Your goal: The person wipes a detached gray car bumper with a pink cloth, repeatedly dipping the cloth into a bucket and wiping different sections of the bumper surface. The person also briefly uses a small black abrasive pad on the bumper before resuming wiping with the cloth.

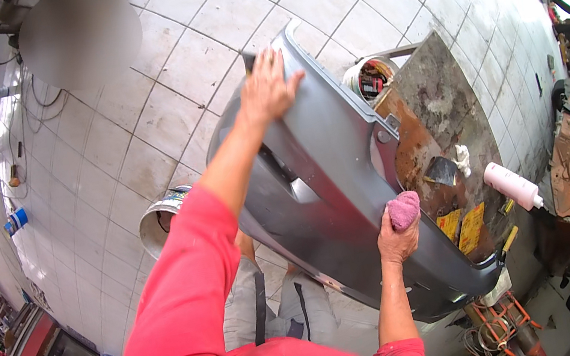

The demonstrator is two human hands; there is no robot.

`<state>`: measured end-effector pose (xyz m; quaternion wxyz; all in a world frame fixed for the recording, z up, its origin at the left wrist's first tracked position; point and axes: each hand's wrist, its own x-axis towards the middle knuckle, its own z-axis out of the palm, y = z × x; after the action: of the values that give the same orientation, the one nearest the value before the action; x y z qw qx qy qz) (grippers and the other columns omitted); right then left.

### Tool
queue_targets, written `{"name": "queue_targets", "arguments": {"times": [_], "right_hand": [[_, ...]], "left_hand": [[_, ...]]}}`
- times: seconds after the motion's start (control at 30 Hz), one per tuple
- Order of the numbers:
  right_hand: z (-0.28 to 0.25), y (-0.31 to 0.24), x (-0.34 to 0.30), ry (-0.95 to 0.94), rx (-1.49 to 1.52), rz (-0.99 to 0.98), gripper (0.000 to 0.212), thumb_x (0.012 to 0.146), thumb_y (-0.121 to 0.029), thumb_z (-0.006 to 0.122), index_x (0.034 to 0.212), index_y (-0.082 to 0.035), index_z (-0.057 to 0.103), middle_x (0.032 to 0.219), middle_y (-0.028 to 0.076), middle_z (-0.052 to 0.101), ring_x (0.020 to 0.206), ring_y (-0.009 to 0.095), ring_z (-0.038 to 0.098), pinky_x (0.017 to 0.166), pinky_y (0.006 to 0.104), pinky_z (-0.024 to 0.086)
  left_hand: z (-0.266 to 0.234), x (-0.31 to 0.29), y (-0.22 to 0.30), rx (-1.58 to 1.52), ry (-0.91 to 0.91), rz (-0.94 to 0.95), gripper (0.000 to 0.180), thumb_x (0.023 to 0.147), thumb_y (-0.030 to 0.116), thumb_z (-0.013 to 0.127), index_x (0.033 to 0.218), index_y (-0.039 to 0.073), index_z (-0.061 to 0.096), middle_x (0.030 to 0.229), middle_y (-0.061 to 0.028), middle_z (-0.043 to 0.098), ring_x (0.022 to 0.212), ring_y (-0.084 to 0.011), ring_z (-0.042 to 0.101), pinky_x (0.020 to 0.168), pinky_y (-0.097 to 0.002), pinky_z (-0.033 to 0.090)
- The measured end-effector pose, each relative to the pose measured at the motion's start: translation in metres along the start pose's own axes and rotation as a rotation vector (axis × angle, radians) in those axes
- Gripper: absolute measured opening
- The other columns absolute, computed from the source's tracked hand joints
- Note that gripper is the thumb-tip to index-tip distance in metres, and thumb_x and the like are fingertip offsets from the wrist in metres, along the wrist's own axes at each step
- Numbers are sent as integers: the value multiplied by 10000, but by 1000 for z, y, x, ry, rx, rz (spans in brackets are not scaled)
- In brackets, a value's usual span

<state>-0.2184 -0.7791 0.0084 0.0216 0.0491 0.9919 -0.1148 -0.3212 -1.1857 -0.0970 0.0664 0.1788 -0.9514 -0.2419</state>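
A large grey car bumper lies slantwise in front of me, its far end pointing up the view. My left hand rests flat on the bumper near that far end, fingers stretched out and holding nothing. In my right hand is a bunched pink cloth, gripped over the bumper's nearer right part. Whether the cloth touches the surface there, I cannot tell. Part of the bumper's left side is hidden behind my left arm.
Right of the bumper, a stained worktop bears yellow sheets, a dark scraper-like piece and a white bottle. Buckets stand behind it and to the left. A blue can sits on the tiled floor.
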Motion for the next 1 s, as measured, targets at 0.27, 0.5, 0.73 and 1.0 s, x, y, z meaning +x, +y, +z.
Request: {"name": "queue_targets", "arguments": {"times": [0.27,0.5,0.73,1.0], "right_hand": [[1,-2,-1,-40,-14,59,743,861,-408,827,1436,-21,560,1358,206,680,1228,414,654,1045,495,513],[-3,9,-4,-19,-13,73,740,857,-403,833,1432,-24,564,1346,206,683,1226,412,658,1034,499,519],[1,-9,6,-31,13,8,718,860,-396,822,1414,-16,572,1327,214,686,1215,424,655,1032,498,517],[-8,2,-3,43,26,-10,722,845,-391,831,1415,-29,575,1286,199,706,1152,430,663,1041,501,507]], "left_hand": [[-12,13,-7,-17,-127,-20,803,1069,638,451,1479,-47,539,1546,-260,535,1495,-392,453,1189,-459,444],[-44,-104,66,-8,-228,320,887,1043,673,461,1569,-40,451,1653,-234,423,1586,-368,323,1256,-468,347],[-14,14,-46,32,-184,160,852,1052,664,460,1516,-49,512,1567,-259,518,1531,-382,406,1215,-442,414],[-59,-119,58,-51,-349,401,943,992,691,555,1606,-10,409,1665,-236,401,1577,-382,342,1239,-437,374]]}}
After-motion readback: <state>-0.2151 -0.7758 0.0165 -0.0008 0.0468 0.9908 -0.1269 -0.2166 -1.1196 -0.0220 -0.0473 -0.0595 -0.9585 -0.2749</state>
